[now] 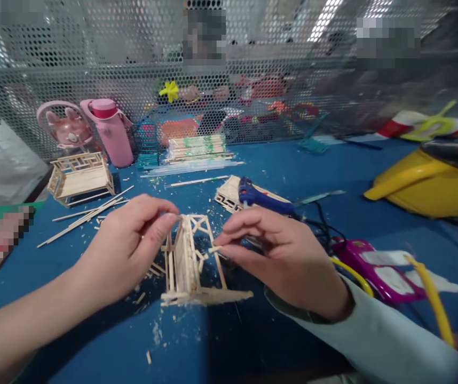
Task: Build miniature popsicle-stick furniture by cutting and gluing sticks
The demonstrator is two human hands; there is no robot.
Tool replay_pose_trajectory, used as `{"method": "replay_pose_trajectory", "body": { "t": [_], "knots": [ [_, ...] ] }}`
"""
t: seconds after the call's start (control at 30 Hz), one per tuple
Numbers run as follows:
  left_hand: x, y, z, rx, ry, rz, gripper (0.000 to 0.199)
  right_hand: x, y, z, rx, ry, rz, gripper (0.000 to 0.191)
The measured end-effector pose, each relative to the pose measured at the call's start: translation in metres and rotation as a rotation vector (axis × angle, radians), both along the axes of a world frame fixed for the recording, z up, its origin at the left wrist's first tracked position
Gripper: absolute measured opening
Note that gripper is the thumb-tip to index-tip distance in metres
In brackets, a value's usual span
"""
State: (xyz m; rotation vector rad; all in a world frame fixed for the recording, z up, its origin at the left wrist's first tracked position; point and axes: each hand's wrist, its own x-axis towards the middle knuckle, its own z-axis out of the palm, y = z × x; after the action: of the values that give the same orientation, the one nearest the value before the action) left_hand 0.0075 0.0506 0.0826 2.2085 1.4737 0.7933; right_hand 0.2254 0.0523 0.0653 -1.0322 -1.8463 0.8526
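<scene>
Head view, left to right. Far left: finished stick bench point(80, 178) and pink bottle point(111, 130) by the mesh wall point(32, 80); loose sticks point(88, 216) scattered near them on the blue table point(293, 170).

Left hand point(127, 250): thumb and forefinger pressed together on the top left corner of the stick frame point(191, 261), pinching it. Frame sits centre-near on the table, upright on its base strip, leaning slightly.

Right hand point(275, 250): fingertips pinched on a short stick piece point(214, 249), held against the frame's right side. Can't tell if it's already touching glue.

Behind the right hand: blue glue gun point(263, 198) lying on another stick panel point(229, 194). Far centre: bundle of sticks point(195, 149). Right: purple tool point(367, 266) with yellow cable point(433, 298), yellow container point(429, 186) far right.

Risks, my read:
- Frame is light and tall on a narrow base; side push from the right hand could tip it or crack a joint.
- Small piece could slip from the fingertips or set crooked.
- Glue gun cord runs close to the right wrist; a snag could drag the gun.
- Debris under the base keeps it from sitting flat.
</scene>
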Motion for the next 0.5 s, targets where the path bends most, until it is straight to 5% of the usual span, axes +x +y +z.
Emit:
{"method": "replay_pose_trajectory", "body": {
  "t": [0.23,0.5],
  "knots": [
    [0.017,0.001,0.012,0.098,0.233,-0.231,0.026,0.002,0.002,-0.004,0.194,-0.066,0.087,0.014],
    [0.021,-0.006,0.011,0.016,0.314,-0.176,0.032,0.001,0.003,-0.005,0.353,-0.053,0.102,0.017]
  ]
}}
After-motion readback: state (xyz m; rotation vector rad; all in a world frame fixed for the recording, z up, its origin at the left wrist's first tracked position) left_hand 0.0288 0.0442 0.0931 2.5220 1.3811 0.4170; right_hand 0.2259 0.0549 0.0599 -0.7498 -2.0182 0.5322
